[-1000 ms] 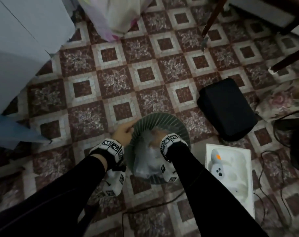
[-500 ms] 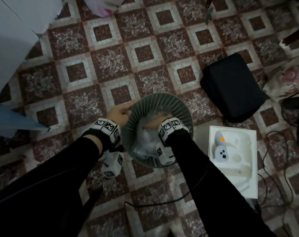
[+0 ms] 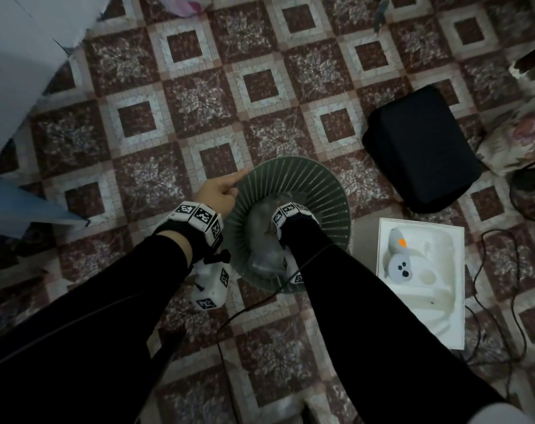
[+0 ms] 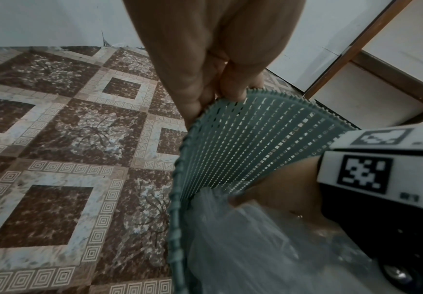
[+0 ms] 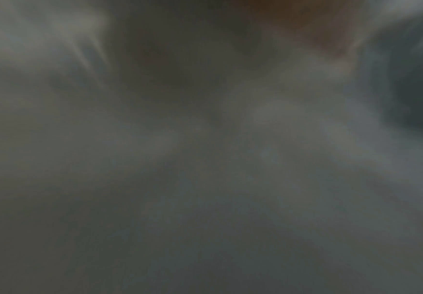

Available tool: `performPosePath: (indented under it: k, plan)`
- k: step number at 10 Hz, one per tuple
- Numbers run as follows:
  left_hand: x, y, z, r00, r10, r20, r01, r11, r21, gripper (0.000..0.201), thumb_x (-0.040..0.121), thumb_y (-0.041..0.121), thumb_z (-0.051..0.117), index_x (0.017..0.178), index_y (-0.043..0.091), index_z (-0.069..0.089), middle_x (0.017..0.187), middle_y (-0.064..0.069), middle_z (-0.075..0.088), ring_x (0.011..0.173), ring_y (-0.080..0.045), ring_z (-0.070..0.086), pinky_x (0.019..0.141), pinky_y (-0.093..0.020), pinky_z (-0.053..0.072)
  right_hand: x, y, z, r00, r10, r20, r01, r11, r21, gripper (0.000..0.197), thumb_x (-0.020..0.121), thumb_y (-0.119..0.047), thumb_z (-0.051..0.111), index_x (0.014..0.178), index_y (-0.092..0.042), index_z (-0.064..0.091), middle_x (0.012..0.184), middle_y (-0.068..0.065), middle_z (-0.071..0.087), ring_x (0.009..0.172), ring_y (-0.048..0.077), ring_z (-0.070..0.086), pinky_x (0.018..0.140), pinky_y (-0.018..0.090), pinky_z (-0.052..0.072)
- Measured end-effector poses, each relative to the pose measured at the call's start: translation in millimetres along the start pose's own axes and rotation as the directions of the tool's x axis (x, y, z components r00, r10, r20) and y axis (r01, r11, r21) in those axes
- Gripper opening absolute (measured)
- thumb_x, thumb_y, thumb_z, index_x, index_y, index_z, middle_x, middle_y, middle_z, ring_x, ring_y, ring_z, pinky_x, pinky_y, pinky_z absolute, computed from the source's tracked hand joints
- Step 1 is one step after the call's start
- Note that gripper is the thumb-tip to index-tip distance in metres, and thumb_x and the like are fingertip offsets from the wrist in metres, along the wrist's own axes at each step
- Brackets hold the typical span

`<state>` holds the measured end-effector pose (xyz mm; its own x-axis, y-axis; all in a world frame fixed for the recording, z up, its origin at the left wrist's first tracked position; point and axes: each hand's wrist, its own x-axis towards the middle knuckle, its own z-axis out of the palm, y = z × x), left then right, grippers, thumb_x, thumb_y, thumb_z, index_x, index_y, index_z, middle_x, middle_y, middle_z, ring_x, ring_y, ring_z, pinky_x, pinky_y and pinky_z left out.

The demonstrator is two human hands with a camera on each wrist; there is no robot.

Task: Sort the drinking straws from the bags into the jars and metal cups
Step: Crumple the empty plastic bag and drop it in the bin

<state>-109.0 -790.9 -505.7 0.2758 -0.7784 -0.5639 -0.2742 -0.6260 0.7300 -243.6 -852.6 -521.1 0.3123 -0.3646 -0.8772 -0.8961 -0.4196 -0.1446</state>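
Hands meet at a green slatted basket (image 3: 318, 191) standing on the patterned tile floor (image 3: 198, 96). The left hand (image 3: 215, 192) pinches the basket's rim between thumb and fingers (image 4: 233, 87), as the left wrist view shows plainly. The right hand (image 4: 275, 185) is sunk inside the basket among crumpled clear plastic bags (image 3: 260, 240); whether its fingers grip a bag cannot be told, and the right wrist view is only dark blur. No straws can be made out through the plastic. Just right of the basket lies a white box (image 3: 455, 289) holding a grey controller (image 3: 397, 258), and beyond it sits a black case (image 3: 419, 145). Cables (image 3: 498, 301) trail across the floor nearby.
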Motion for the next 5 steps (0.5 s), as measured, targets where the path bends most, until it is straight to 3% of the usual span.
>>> performPosePath:
  k: [1, 2, 3, 4, 5]
  plan:
    - [1.3, 1.3, 2.2, 1.000, -0.025, -0.011, 0.024, 0.999, -0.029, 0.051, 0.100, 0.002, 0.045, 0.134, 0.038, 0.056, 0.140, 0.004, 0.057, 0.091, -0.029, 0.066, 0.089, -0.053, 0.055, 14.4, 7.6, 0.3, 0.998, 0.064, -0.014, -0.063, 0.996, 0.062, 0.041, 0.096, -0.022, 0.056, 0.134, -0.005, 0.053, 0.142, 0.019, 0.049, 0.130, 0.038, 0.046, 0.107, 0.051, 0.039]
    - [-0.4, 5.1, 2.1, 1.000, -0.016, 0.008, 0.017, 0.994, -0.110, 0.050, 0.099, -0.001, 0.044, 0.135, 0.032, 0.057, 0.140, 0.000, 0.057, 0.105, -0.037, 0.066, 0.092, -0.056, 0.053, 4.8, 11.0, -8.3, 0.995, 0.091, -0.047, -0.085, 0.988, 0.127, 0.053, 0.091, -0.014, 0.062, 0.141, -0.005, 0.046, 0.148, 0.020, 0.040, 0.133, 0.041, 0.041, 0.105, 0.056, 0.040]
    - [-1.8, 12.3, 1.4, 0.999, -0.043, 0.034, 0.046, 0.993, -0.111, 0.050, 0.100, -0.002, 0.042, 0.137, 0.028, 0.055, 0.141, -0.002, 0.056, 0.112, -0.027, 0.064, 0.096, -0.047, 0.053, -10.7, 10.7, -18.5, 0.996, 0.089, -0.006, -0.086, 0.978, 0.188, 0.068, 0.081, -0.002, 0.068, 0.144, -0.007, 0.043, 0.150, 0.020, 0.037, 0.134, 0.043, 0.040, 0.101, 0.059, 0.042]
    - [-3.0, 20.3, -1.8, 0.995, -0.083, 0.062, 0.086, 0.995, -0.044, 0.043, 0.103, 0.008, 0.041, 0.141, 0.024, 0.052, 0.118, -0.006, 0.067, 0.089, -0.028, 0.062, 0.081, -0.035, 0.052, -16.3, 8.2, -21.7, 0.992, 0.112, -0.060, -0.095, 0.967, 0.235, 0.062, 0.082, -0.006, 0.067, 0.141, -0.006, 0.047, 0.145, 0.019, 0.044, 0.131, 0.039, 0.044, 0.102, 0.053, 0.044]
    - [-6.8, 32.9, -10.7, 0.986, -0.150, 0.067, 0.149, 0.989, 0.011, 0.038, 0.105, 0.023, 0.040, 0.140, 0.019, 0.053, 0.125, -0.008, 0.064, 0.112, -0.024, 0.058, 0.095, -0.032, 0.044, -24.3, 6.3, -28.3, 0.958, 0.171, -0.231, -0.058, 0.903, 0.426, 0.030, 0.095, -0.019, 0.055, 0.119, -0.001, 0.061, 0.123, 0.019, 0.060, 0.104, 0.031, 0.060, 0.085, 0.036, 0.049]
